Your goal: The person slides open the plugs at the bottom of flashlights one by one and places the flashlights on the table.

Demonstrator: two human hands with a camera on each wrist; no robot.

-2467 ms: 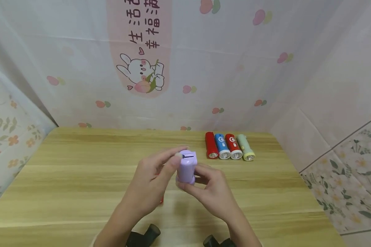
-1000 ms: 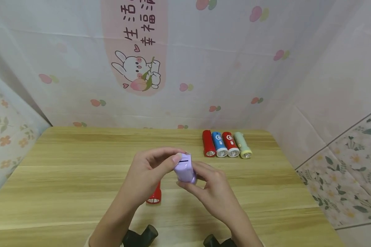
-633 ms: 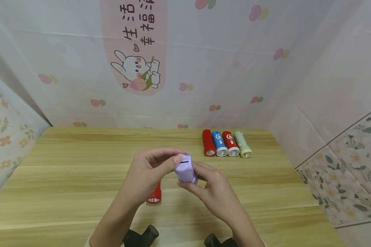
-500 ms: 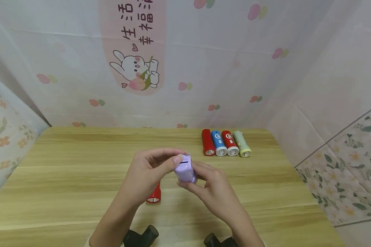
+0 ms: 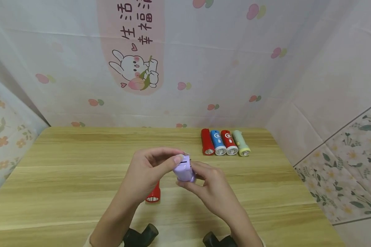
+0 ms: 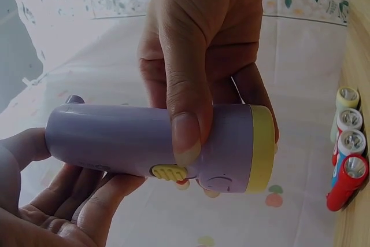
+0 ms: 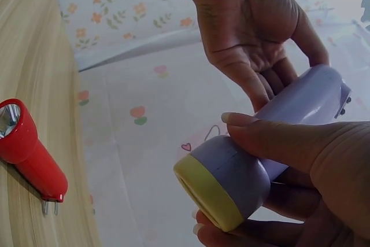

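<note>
A lilac flashlight [image 6: 121, 137] with a yellow head rim and a yellow slide switch [image 6: 169, 172] is held in the air between both hands. My left hand [image 5: 146, 173] pinches its slotted tail end, thumb on one side and fingers on the other. Near the yellow-rimmed head, my right hand [image 5: 210, 187] grips the body; its thumb lies next to the switch in the left wrist view. A small flap with two dark studs [image 7: 347, 105] sticks out at the tail in the right wrist view.
Several flashlights lie in a row at the back right: red [image 5: 207, 142], blue [image 5: 218, 142], red-and-white [image 5: 229, 142] and pale green [image 5: 241, 142]. Another red flashlight [image 7: 40, 166], metal prongs at its tail, lies on the wooden table [image 5: 65, 192] by my left forearm. A printed curtain hangs behind.
Since the earliest frame, the lilac flashlight has tilted and shifted slightly left in my hands. More of the red flashlight by my left forearm now shows. Over the last second both hands barely move.
</note>
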